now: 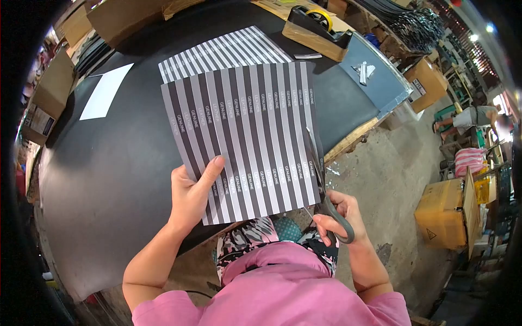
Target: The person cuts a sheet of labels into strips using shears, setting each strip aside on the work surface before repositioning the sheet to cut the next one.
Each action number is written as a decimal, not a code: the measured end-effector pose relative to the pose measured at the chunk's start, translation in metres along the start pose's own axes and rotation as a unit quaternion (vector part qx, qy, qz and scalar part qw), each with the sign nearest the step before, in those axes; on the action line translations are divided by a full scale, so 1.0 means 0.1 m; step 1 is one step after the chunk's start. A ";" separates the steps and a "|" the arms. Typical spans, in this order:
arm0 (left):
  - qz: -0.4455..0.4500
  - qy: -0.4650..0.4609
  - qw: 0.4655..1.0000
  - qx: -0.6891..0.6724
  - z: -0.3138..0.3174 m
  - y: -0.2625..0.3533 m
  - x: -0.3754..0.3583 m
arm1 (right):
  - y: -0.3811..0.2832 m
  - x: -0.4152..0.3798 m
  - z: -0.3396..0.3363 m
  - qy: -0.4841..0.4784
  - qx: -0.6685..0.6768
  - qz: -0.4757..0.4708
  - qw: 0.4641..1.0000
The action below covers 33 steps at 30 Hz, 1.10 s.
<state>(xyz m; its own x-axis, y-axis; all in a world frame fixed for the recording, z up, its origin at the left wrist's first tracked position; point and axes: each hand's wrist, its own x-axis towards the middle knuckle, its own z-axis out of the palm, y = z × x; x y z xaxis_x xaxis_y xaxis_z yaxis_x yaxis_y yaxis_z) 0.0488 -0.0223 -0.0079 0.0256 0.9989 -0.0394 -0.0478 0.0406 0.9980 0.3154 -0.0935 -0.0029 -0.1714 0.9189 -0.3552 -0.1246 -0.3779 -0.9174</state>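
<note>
My left hand (191,194) grips the lower left part of a black-and-white striped sheet (253,144) printed "GENUINE LEATHER", with the thumb on top and the other fingers behind it. In my right hand (348,209) is a pair of scissors (329,206) with dark handles. Their blades point away from me along the sheet's right edge, where a narrow strip shows beside them. Behind the held sheet, more striped sheets (223,51) lie on the black-covered table (109,201).
A tape dispenser (316,32) with yellow tape stands at the table's far side. Small metal pieces (363,71) lie on the grey-blue corner. A white sheet (107,91) rests at left. Cardboard boxes (443,212) stand on the floor at right, and a person (473,118) sits farther off.
</note>
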 end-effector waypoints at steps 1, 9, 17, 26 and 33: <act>-0.001 0.001 1.000 0.006 0.00 -0.01 0.00 | -0.01 -0.01 -0.01 -0.004 0.002 -0.003 1.000; 0.001 0.014 1.000 0.006 -0.01 -0.01 0.00 | -0.02 -0.05 0.02 -0.010 0.003 0.019 1.000; -0.035 0.001 0.999 -0.026 -0.03 0.00 0.01 | 0.01 -0.01 0.01 0.009 -0.012 0.012 1.000; -0.007 0.018 1.000 0.024 -0.02 -0.02 0.02 | 0.01 0.02 -0.09 -0.053 0.027 0.014 0.998; -0.045 0.000 0.999 -0.029 -0.02 -0.02 0.03 | 0.00 0.01 -0.08 -0.035 0.028 0.013 0.999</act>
<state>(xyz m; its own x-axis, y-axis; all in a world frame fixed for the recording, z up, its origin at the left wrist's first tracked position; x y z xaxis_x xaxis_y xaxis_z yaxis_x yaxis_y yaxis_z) 0.0474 -0.0194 -0.0097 0.0315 0.9912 -0.1283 -0.1039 0.1309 0.9859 0.3226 -0.0914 -0.0047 -0.2438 0.8991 -0.3637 -0.1732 -0.4093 -0.8958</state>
